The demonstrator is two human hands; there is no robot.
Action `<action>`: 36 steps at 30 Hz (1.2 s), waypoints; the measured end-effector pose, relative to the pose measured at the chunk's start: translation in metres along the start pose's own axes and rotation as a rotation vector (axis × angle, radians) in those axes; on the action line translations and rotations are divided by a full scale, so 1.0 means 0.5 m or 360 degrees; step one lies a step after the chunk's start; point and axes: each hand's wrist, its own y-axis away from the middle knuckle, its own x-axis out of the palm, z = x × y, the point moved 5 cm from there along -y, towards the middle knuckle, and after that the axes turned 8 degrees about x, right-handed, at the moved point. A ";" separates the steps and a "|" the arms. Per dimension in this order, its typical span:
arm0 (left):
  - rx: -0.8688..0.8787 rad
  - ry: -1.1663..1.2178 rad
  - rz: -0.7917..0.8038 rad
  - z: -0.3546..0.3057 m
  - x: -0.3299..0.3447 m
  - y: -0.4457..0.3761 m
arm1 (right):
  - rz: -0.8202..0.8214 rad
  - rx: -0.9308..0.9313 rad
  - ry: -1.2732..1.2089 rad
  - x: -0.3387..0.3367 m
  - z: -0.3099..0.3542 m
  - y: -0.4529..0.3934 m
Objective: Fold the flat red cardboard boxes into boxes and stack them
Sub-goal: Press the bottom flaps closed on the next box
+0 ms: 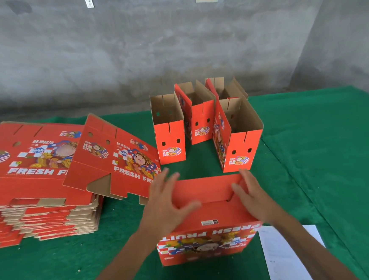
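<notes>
- Red box [208, 230], upside down on the green desk [312, 151], sits under both hands; left hand [168, 198] and right hand [249, 194] press its bottom flaps, fingers [238, 187] spread, grasping nothing.
- Beyond the fingertips, bare cloth, then four folded boxes [171, 138], open-topped, nothing visible inside.
- Left of the fingers, a flat stack [39, 191].

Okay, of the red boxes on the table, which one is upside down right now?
The box under both hands, left hand and right hand. Its FRESH FRUIT print reads inverted, bottom flaps up; the four folded boxes behind stand open-topped.
</notes>
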 end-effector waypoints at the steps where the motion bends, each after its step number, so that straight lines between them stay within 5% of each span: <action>1: -0.0238 0.0169 -0.0081 0.022 -0.010 -0.010 | 0.0062 0.0193 -0.0086 -0.002 -0.010 -0.009; 5: -0.0642 0.0653 -0.0035 0.060 0.013 -0.016 | 0.0280 0.0700 -0.0164 0.003 -0.048 -0.007; 9: -0.0790 0.1155 -0.0342 0.033 -0.031 -0.040 | 0.0103 0.0656 -0.0518 -0.030 -0.016 -0.002; 13: -0.1214 0.2009 -0.0162 0.019 -0.010 -0.009 | 0.0155 0.0666 -0.0992 -0.023 -0.012 0.029; 18: -0.0759 0.2309 -0.0526 0.062 -0.026 0.008 | -0.0044 0.0366 -0.1285 -0.063 0.023 0.022; 22: -0.0369 0.2337 -0.0371 0.109 -0.040 0.023 | -0.0042 -0.0063 -0.1648 -0.079 0.002 0.031; 24: -0.0295 0.2266 -0.0329 0.118 -0.043 0.010 | -0.0087 -0.0023 -0.1625 -0.076 -0.014 0.014; 32: -0.0643 0.1843 -0.0442 0.117 -0.013 0.003 | 0.0117 0.0354 -0.1617 0.028 -0.063 -0.008; 36: -0.0792 0.1682 -0.0095 0.129 0.003 0.016 | 0.0367 0.0361 -0.1327 0.044 -0.087 0.004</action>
